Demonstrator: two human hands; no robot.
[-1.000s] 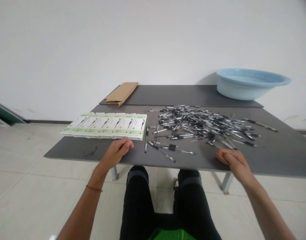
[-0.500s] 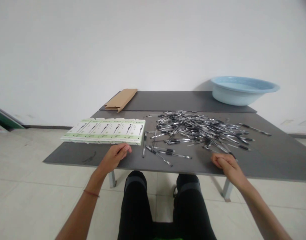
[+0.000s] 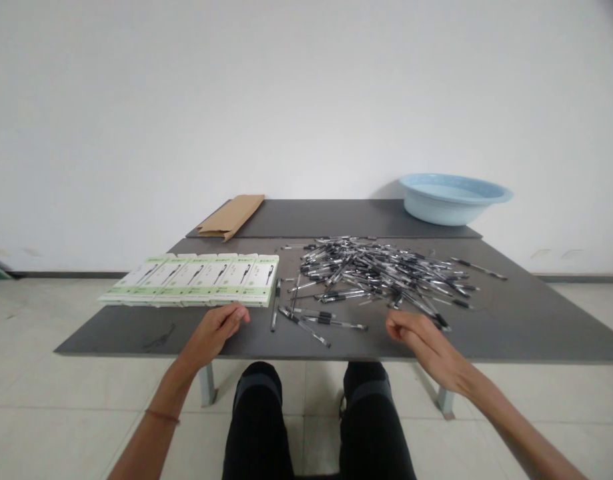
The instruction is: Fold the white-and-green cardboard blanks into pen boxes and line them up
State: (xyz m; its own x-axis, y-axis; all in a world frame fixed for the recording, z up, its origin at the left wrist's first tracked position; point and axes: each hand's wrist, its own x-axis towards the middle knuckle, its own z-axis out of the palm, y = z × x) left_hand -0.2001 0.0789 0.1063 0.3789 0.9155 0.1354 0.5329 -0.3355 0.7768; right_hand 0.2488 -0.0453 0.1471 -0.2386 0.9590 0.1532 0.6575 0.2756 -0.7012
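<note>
My left hand (image 3: pixel 213 333) rests on the table's front edge with its fingers curled in and nothing showing in them. Just beyond it lies a row of white and green pen boxes (image 3: pixel 199 277), the nearest almost touching my fingers. My right hand (image 3: pixel 426 343) is over the front edge on the other side, fingers folded into a loose fist, with no item visible in it. A big heap of clear pens with black grips (image 3: pixel 371 267) spreads just past that hand. Between my hands, several loose pens (image 3: pixel 306 327) lie apart from the heap.
A brown paper bag (image 3: pixel 231 217) lies flat at the back left of the grey table (image 3: pixel 516 327). At the back right stands a light blue basin (image 3: pixel 451 200) by the white wall (image 3: pixel 306 100). My knees are below the front edge.
The view has shifted, so the table appears lower and further left. My right hand has moved a little inward, closer to the loose pens. My left hand stays by the boxes.
</note>
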